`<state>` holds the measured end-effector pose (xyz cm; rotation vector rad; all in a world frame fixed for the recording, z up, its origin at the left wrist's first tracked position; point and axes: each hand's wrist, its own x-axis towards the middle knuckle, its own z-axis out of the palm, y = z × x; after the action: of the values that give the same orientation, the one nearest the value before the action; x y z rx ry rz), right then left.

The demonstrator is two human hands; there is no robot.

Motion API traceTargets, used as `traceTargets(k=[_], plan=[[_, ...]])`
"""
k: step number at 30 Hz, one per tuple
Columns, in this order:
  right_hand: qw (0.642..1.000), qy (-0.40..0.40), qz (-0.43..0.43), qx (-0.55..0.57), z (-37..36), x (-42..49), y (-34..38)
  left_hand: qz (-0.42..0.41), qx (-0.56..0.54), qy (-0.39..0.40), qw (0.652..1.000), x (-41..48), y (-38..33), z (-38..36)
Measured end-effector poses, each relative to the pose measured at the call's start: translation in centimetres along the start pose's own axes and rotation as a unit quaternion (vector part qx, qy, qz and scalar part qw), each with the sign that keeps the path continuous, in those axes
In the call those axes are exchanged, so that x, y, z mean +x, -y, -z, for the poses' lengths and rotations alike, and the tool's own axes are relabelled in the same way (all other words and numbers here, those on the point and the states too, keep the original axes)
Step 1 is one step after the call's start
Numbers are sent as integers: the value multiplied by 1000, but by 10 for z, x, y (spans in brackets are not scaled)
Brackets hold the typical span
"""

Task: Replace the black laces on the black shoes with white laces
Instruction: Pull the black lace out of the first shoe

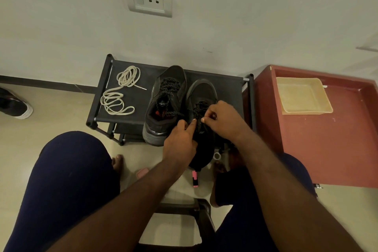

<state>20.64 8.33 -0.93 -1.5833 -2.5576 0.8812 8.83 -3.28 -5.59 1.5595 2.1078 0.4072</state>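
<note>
1 pair black shoes (169, 96): side by side on top of a black rack (141, 98), toes toward 12 o'clock, dark lacing in both. 1 black lace (197, 108), on the 3 o'clock shoe: pinched by the left hand (180, 141) from 7 o'clock and the right hand (223, 116) from 3 o'clock, fingertips closed tight on it. 2 white laces (120, 90): loose coils on the rack, 9 o'clock of the shoes. 1 beige tray (302, 95): on a red table (327, 139), 3 o'clock of the rack

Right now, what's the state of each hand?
Left hand: pinches the black lace of the nearer shoe.
Right hand: pinches the same lace.
</note>
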Motion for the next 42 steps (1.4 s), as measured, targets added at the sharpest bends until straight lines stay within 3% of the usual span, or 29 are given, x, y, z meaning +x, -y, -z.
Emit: traceTargets(k=[6,10,14,16,20,22,23,24,25,27,28,29,30,31,33,34,35,38,42], plan=[[996,4,6,-87,-10,7,11,-1,-1,-2,1000,-4,4,-4],[998,-54,17,-25,-7,7,5,-8,9,8,1000,-8,4,-6],[994,31,47,-91,-1,9,4,-10,16,2,1000,-7,4,-6],[991,24,62,-115,-4,8,6,-14,18,2,1000,-6,4,-5],[978,-93,52,-179,-11,10,4,-19,17,2,1000,-7,3,-5],[977,-183,-42,-101,-6,14,-2,-15,5,-2,1000,-6,3,-4],[973,-206,-100,-11,-3,16,-6,-13,0,-4,1000,-6,3,-4],[958,-215,-144,127,1,17,-9,-13,-2,-4,1000,-5,3,-3],[918,-207,-173,292,4,17,-10,-15,-2,-5,1000,-5,3,-3],[775,-170,-206,572,11,12,-3,-23,5,-10,1000,-5,3,-3],[706,-163,-208,657,15,9,-1,-27,6,-12,1000,-5,2,-2],[663,-166,-208,699,19,7,0,-31,6,-12,999,-5,1,-2],[658,-173,-208,703,23,5,0,-35,7,-13,999,-4,1,-2],[703,-186,-205,655,25,6,-2,-35,9,-12,999,-4,1,-3],[886,-193,-153,392,24,4,-7,-29,15,-9,999,-3,2,-3],[954,-158,-101,233,19,3,-9,-23,14,-8,1000,-4,3,-3],[988,-101,-57,98,13,1,-11,-18,11,-9,1000,-4,4,-3],[996,16,-25,-88,2,-1,-4,-17,3,-13,1000,-4,4,-3],[989,6,-28,-144,-4,5,2,-20,11,-6,1000,-5,5,-5]])
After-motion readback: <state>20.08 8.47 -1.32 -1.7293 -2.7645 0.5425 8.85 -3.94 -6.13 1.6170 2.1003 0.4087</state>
